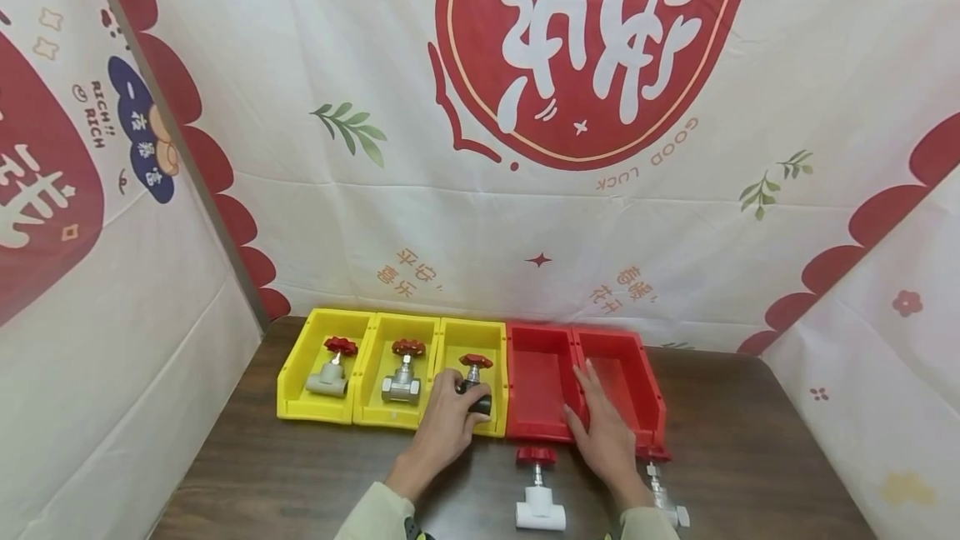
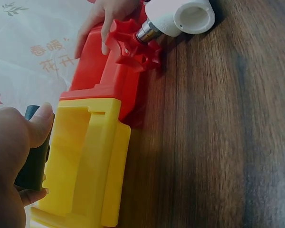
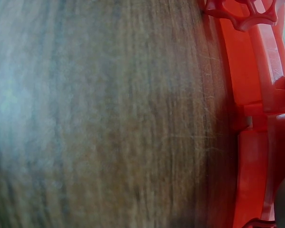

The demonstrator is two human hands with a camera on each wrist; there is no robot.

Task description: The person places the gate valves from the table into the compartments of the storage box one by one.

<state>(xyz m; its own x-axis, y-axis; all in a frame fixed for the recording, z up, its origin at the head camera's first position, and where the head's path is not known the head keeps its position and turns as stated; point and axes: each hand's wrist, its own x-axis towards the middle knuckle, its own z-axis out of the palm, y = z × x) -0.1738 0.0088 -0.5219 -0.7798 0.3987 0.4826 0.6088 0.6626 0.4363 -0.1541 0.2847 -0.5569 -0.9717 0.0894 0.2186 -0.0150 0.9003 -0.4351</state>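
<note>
My left hand [image 1: 442, 423] pinches the black body of a stop valve [image 1: 481, 403] between thumb and fingers. The valve's red handwheel [image 1: 476, 361] points away from me, over the third yellow bin [image 1: 474, 327]. In the left wrist view the black pipe body [image 2: 34, 166] shows under the thumb; whether it touches the bin floor is hidden. My right hand [image 1: 606, 440] rests with extended fingers on the wall between two red bins, the left one [image 1: 536, 373] and the right one [image 1: 624, 369]. Only finger edges show in the right wrist view.
A grey valve [image 1: 328, 379] and a metal valve [image 1: 401, 388] lie in the other yellow bins. On the wooden table [image 1: 300, 482], a white valve [image 1: 540, 511] lies before the red bins and a silver valve [image 1: 662, 497] beside my right wrist. A printed cloth [image 1: 487, 223] hangs behind.
</note>
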